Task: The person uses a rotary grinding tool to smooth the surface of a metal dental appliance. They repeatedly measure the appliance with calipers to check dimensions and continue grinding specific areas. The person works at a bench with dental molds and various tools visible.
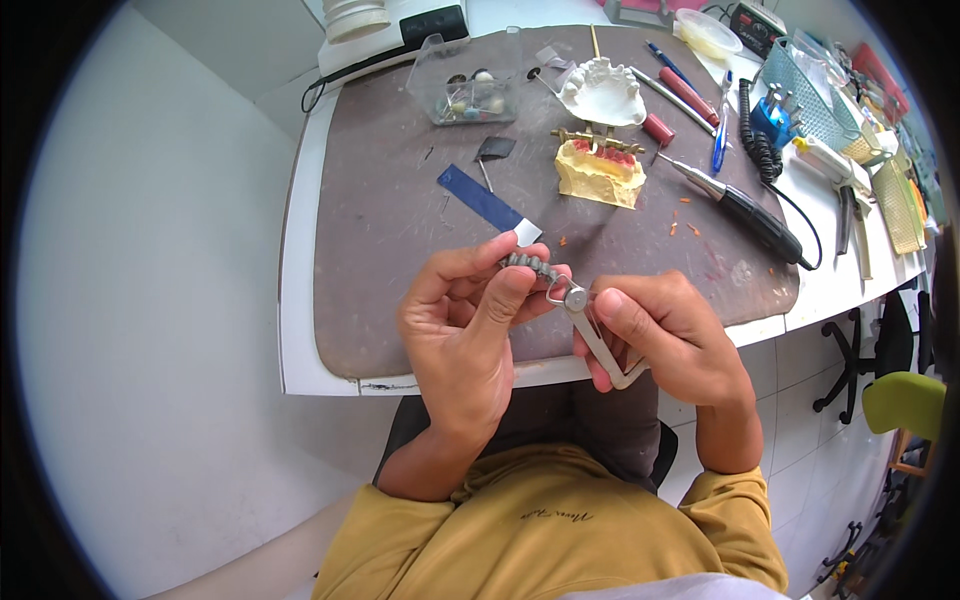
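My left hand [462, 320] pinches a grey metal dental bridge [528, 264], a curved row of tooth shapes, between thumb and fingers. My right hand [672, 330] grips a small metal caliper [592, 335] with a round pivot and a bent arm. The caliper's curved jaws meet the right end of the bridge; whether both tips touch it I cannot tell. Both hands are held in front of the table's near edge. Beyond them stands a yellow plaster jaw model [600, 180] with red along its top, joined by a brass articulator [598, 138] to a white plaster cast [602, 93].
A blue strip with a white end [480, 198] lies beyond my left hand. A clear box [465, 95] of small polishing tips stands at the back left. To the right lie a black corded handpiece [750, 215], a blue toothbrush [721, 125] and a blue bur holder [772, 118].
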`<move>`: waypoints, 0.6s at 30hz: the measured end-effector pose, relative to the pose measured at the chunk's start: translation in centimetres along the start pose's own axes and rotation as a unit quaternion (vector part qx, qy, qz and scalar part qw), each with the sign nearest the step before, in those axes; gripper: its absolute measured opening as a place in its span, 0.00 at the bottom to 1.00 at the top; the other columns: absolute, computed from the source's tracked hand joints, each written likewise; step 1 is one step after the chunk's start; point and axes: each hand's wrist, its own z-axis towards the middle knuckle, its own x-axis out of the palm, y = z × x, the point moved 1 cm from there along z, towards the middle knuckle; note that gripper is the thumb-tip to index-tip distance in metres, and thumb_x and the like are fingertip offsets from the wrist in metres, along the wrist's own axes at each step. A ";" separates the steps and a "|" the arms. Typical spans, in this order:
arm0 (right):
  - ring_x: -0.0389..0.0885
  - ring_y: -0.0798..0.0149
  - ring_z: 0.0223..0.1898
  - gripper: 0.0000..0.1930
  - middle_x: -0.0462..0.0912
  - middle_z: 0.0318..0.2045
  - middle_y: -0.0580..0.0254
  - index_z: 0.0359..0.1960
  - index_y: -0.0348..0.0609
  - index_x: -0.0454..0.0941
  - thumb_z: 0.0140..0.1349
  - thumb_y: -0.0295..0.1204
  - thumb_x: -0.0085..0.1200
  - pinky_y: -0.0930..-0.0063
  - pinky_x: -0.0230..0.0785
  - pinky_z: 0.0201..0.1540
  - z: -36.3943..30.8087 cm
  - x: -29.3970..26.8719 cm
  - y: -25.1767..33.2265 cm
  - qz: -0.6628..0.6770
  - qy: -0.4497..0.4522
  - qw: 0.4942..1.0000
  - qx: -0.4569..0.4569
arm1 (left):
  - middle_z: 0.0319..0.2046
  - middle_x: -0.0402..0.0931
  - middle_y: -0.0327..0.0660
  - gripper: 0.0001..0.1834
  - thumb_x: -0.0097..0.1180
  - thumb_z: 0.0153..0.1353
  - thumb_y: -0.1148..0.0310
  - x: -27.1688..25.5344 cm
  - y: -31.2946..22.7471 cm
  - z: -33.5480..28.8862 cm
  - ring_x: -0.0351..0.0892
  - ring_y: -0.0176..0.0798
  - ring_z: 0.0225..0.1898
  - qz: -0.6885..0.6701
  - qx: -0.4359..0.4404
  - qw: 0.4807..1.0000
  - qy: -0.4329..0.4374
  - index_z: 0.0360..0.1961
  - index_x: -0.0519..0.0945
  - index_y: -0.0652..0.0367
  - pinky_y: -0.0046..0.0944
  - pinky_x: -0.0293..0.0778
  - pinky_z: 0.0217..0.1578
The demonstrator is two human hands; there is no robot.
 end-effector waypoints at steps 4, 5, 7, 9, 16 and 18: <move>0.74 0.73 0.25 0.21 0.78 0.22 0.60 0.31 0.34 0.77 0.68 0.39 0.36 0.77 0.65 0.28 -0.1 -0.1 -0.1 0.064 -0.002 0.998 -0.028 | 0.36 0.78 0.49 0.11 0.54 0.59 0.75 0.1 -0.3 -0.1 0.82 0.44 0.35 -0.008 -0.003 1.000 0.001 0.44 0.74 0.65 0.38 0.82 0.36; 0.75 0.71 0.27 0.22 0.79 0.24 0.58 0.33 0.32 0.77 0.68 0.40 0.37 0.77 0.66 0.31 -0.2 -0.2 -0.5 0.110 -0.002 0.993 -0.040 | 0.36 0.78 0.49 0.11 0.54 0.59 0.77 0.2 -0.4 -0.1 0.82 0.45 0.36 -0.015 -0.004 1.000 -0.002 0.43 0.74 0.66 0.40 0.82 0.37; 0.77 0.67 0.33 0.23 0.79 0.29 0.55 0.36 0.30 0.77 0.67 0.41 0.37 0.74 0.68 0.38 -0.4 -0.7 -0.7 0.189 0.026 0.981 -0.037 | 0.37 0.78 0.50 0.10 0.54 0.59 0.78 0.2 -0.3 0.0 0.81 0.45 0.36 -0.023 -0.001 1.000 -0.004 0.42 0.74 0.67 0.41 0.82 0.38; 0.78 0.61 0.39 0.24 0.78 0.36 0.50 0.39 0.27 0.75 0.66 0.42 0.37 0.70 0.69 0.46 -0.4 -1.2 -0.6 0.253 0.085 0.964 -0.008 | 0.37 0.78 0.50 0.09 0.54 0.59 0.78 -0.1 -0.3 0.2 0.82 0.45 0.35 -0.024 0.007 1.000 -0.002 0.41 0.74 0.67 0.41 0.81 0.38; 0.74 0.48 0.50 0.25 0.71 0.46 0.47 0.56 0.31 0.56 0.67 0.41 0.39 0.53 0.63 0.57 -0.5 1.1 -2.1 0.529 0.184 0.828 0.015 | 0.37 0.78 0.51 0.07 0.54 0.58 0.78 -0.3 -0.4 0.1 0.81 0.44 0.37 -0.035 -0.020 0.999 -0.012 0.39 0.73 0.66 0.40 0.81 0.38; 0.75 0.46 0.49 0.24 0.72 0.45 0.45 0.54 0.32 0.57 0.68 0.42 0.39 0.53 0.64 0.56 -0.5 0.8 -2.4 0.525 0.220 0.822 0.010 | 0.37 0.78 0.51 0.07 0.54 0.58 0.79 -0.2 -0.4 0.0 0.81 0.45 0.38 -0.041 -0.023 0.999 -0.011 0.38 0.73 0.66 0.40 0.81 0.38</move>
